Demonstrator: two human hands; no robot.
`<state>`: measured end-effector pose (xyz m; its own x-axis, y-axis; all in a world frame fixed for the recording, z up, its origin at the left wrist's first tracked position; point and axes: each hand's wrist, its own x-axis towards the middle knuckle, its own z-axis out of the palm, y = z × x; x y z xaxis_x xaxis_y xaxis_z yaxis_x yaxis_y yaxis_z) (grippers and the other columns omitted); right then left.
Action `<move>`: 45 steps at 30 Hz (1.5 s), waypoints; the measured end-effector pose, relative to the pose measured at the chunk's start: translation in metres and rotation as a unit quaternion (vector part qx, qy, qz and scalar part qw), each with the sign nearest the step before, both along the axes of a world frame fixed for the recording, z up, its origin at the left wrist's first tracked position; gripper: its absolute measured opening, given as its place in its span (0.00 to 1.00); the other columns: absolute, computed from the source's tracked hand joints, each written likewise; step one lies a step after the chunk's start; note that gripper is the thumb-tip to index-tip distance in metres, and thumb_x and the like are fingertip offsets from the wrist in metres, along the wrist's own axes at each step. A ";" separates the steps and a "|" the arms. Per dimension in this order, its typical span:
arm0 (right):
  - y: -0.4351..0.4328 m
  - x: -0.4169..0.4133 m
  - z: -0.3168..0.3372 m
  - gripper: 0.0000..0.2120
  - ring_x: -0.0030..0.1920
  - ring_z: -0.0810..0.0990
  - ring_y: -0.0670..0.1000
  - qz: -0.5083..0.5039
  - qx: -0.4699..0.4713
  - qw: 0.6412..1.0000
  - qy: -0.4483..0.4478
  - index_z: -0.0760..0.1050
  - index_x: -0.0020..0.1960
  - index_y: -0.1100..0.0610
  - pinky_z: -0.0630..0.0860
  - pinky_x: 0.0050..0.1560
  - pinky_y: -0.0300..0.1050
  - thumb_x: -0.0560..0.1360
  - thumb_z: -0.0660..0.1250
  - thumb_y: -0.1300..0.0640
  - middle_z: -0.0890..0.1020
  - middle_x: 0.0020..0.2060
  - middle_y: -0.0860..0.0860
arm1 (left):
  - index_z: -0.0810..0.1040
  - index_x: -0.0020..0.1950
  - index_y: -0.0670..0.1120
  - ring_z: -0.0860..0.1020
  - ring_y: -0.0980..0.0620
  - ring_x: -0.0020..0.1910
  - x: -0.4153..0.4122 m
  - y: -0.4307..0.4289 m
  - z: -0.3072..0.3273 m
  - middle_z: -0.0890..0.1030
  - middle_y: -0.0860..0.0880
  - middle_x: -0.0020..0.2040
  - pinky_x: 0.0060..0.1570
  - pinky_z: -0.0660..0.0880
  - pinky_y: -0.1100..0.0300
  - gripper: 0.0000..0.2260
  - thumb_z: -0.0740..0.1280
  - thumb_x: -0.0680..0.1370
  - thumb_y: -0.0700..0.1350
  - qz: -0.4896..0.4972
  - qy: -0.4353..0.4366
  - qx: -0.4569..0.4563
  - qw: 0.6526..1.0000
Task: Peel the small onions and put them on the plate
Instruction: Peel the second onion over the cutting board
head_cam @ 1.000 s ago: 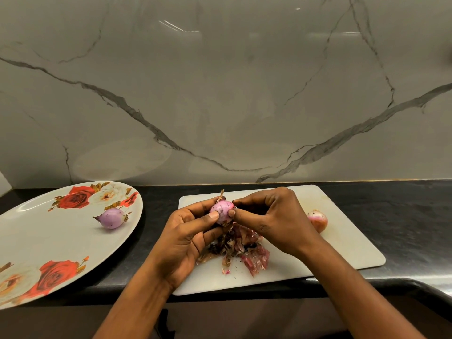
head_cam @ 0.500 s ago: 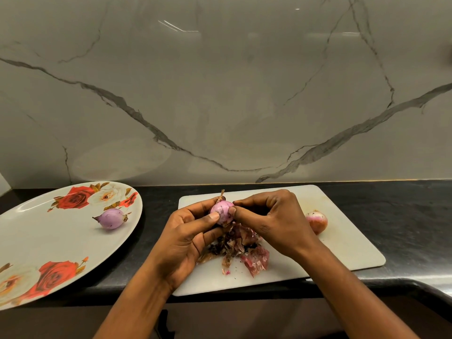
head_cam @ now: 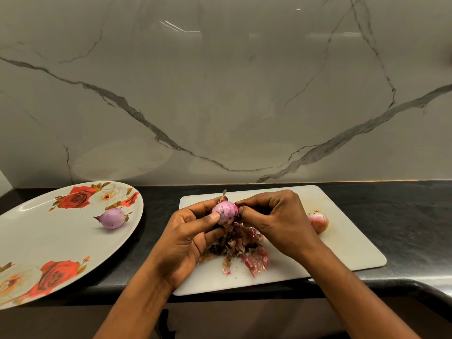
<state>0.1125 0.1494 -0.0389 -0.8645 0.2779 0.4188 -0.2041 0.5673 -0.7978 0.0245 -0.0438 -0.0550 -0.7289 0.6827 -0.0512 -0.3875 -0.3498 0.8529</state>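
Gripping first onion [head_cam: 225,212], left hand [head_cam: 186,238], right hand [head_cam: 276,222]; second onion [head_cam: 113,218] on plate [head_cam: 49,241], third onion [head_cam: 318,222] on board [head_cam: 354,248].

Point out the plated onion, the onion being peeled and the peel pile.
plated onion [head_cam: 113,218], head view, middle of its body
onion being peeled [head_cam: 226,211], head view, exposed front
peel pile [head_cam: 244,250], head view, centre

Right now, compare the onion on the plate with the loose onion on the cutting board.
The plate onion is evenly purple; the board onion is paler pink with white patches. The plate onion lies in full view on the floral plate; the board onion, on the white cutting board, is partly hidden by the right hand. Both are small and unheld.
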 end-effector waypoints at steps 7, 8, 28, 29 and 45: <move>-0.007 0.001 -0.004 0.14 0.48 0.87 0.40 0.000 -0.035 0.999 -0.012 0.87 0.57 0.49 0.85 0.51 0.39 0.73 0.76 0.46 0.89 0.47 0.42 | 0.79 0.70 0.39 0.82 0.38 0.65 0.001 0.001 0.000 0.83 0.37 0.66 0.62 0.81 0.50 0.21 0.71 0.77 0.34 0.017 -0.010 0.015 1.000; -0.008 0.001 -0.005 0.14 0.49 0.87 0.40 -0.005 -0.034 0.999 -0.008 0.87 0.57 0.49 0.85 0.51 0.39 0.73 0.77 0.46 0.89 0.47 0.42 | 0.78 0.71 0.39 0.83 0.39 0.64 0.002 0.001 0.001 0.83 0.37 0.65 0.62 0.81 0.50 0.22 0.72 0.77 0.34 0.015 -0.006 0.018 1.000; -0.002 0.002 -0.002 0.06 0.42 0.86 0.39 -0.064 0.014 0.997 -0.049 0.88 0.50 0.50 0.85 0.48 0.38 0.75 0.78 0.58 0.87 0.41 0.41 | 0.81 0.70 0.45 0.83 0.38 0.64 0.002 0.002 0.000 0.84 0.40 0.65 0.60 0.83 0.48 0.24 0.77 0.73 0.38 0.044 0.009 -0.003 0.999; -0.002 0.002 -0.001 0.07 0.44 0.86 0.38 -0.063 0.016 0.997 -0.048 0.88 0.51 0.50 0.84 0.49 0.36 0.75 0.78 0.59 0.87 0.42 0.40 | 0.80 0.70 0.46 0.84 0.39 0.63 0.002 0.002 0.000 0.84 0.41 0.64 0.60 0.83 0.48 0.25 0.76 0.73 0.38 0.048 0.026 -0.017 0.998; -0.002 -0.003 0.018 0.05 0.43 0.87 0.42 -0.012 -0.003 0.996 -0.084 0.89 0.51 0.49 0.86 0.47 0.43 0.75 0.77 0.54 0.89 0.41 0.43 | 0.75 0.73 0.50 0.84 0.42 0.63 0.008 0.002 0.003 0.86 0.43 0.63 0.67 0.76 0.43 0.35 0.75 0.68 0.31 0.050 0.093 -0.072 0.992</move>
<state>0.1100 0.1478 -0.0209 -0.9156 0.3004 0.2674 -0.0545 0.5662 -0.8225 0.0328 -0.0422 -0.0517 -0.7983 0.6022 -0.0013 -0.1891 -0.2485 0.9500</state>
